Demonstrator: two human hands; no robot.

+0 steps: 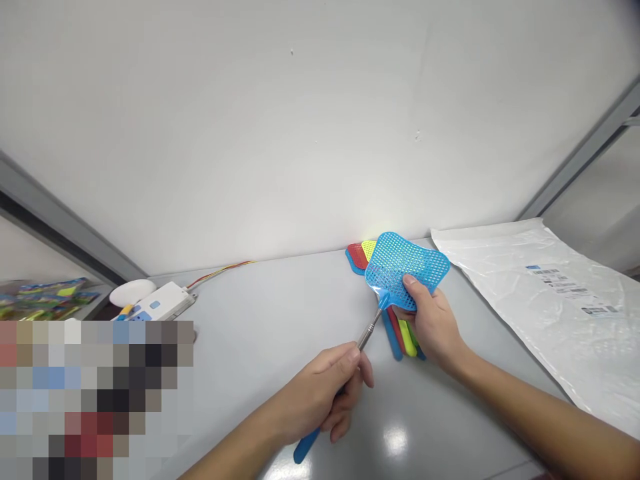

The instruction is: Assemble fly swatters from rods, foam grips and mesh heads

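I hold a blue fly swatter above the grey table. My right hand pinches the lower edge of its mesh head, thumb on top. My left hand is closed round the metal telescopic rod and blue handle, whose end sticks out below my fingers. Under the swatter head lie several other swatters, red, yellow, green and blue, with their handles showing beneath my right hand.
A clear plastic bag with printed labels lies flat at the right. At the left stand a white power strip with red and yellow wires and a white oval object. A white wall backs the table.
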